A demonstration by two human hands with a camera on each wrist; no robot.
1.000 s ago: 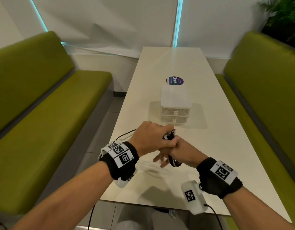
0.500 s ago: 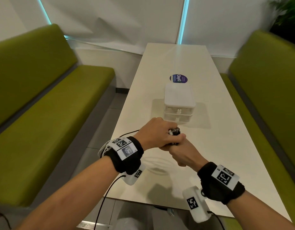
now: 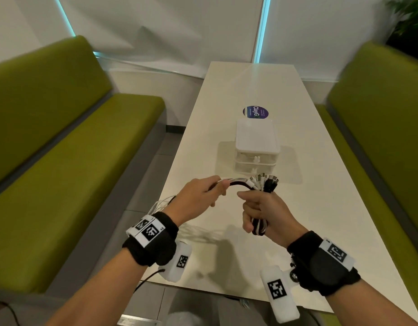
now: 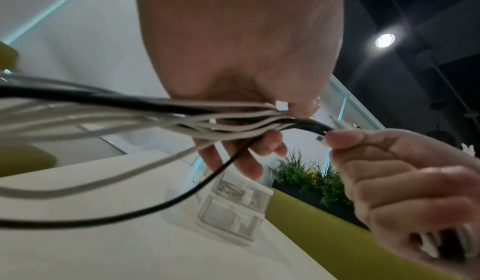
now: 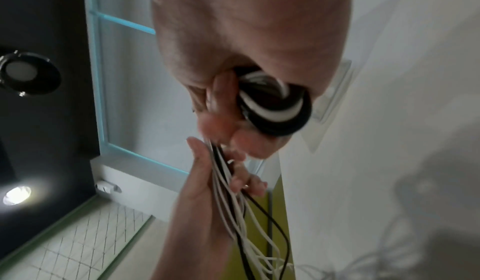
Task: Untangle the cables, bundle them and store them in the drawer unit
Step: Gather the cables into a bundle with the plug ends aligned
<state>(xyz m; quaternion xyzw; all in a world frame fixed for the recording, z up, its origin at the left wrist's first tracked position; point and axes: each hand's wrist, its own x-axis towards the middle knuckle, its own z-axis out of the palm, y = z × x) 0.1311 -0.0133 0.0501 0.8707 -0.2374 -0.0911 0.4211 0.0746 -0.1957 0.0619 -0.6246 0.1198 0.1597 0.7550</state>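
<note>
R hand (image 3: 265,211): fist closed round the wound part of the cables (image 3: 259,225), held above the table (image 3: 320,208), on the near side of the drawer unit (image 3: 256,147). Black and white loop sticks out under the fist, plug ends (image 3: 264,180) fan out on top. Probably gripped tight so the coil doesn't spring apart.
L hand (image 3: 198,196): thumb and forefinger pinch the loose run of strands (image 3: 234,181) just left of the R fist; other fingers hang half curled below. Looks like it keeps the strands together and feeds them toward the coil.
Loose tails: white and black strands (image 4: 103,124) trail back from the L hand, over the table's near-left edge and down, well short of the drawer unit. Tangled or not – can't tell, blurred.
Pose: both forearms raised, wrists level; L palm faces down, R fist upright w/ thumb side up. Hands near each other, not touching.
Drawer unit: white, 2 tiers, mid-table beyond the hands. Both drawers appear shut; the top one seems to have sth inside, unclear what.
Stage (my read): bundling under way, storing not begun.
Sticker (image 3: 255,112): round, dark, on the table just behind the drawer unit.
</note>
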